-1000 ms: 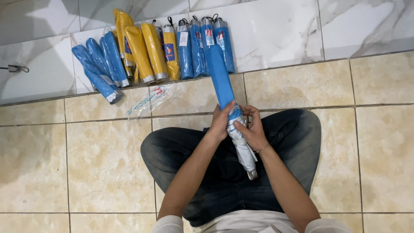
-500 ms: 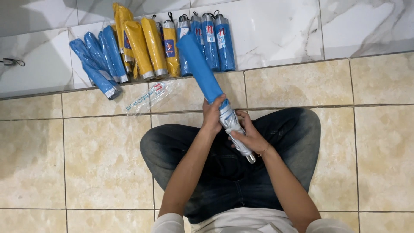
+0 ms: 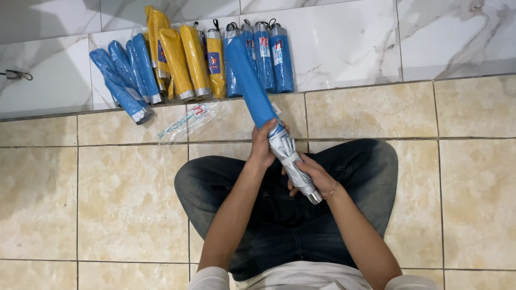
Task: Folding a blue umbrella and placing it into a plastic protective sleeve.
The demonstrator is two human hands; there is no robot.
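Folded umbrella (image 3: 290,161) held over the lap, its blue sleeve (image 3: 250,80) covering the far half; the silver half near the handle remains bare. Left hand (image 3: 263,146) clamps the sleeve's edge, right hand (image 3: 314,174) grips the handle end. Beyond the hands, sleeved umbrellas (image 3: 193,64) lean against the wall (image 3: 349,43); an empty plastic wrapper (image 3: 185,122) lies on the floor (image 3: 107,188).
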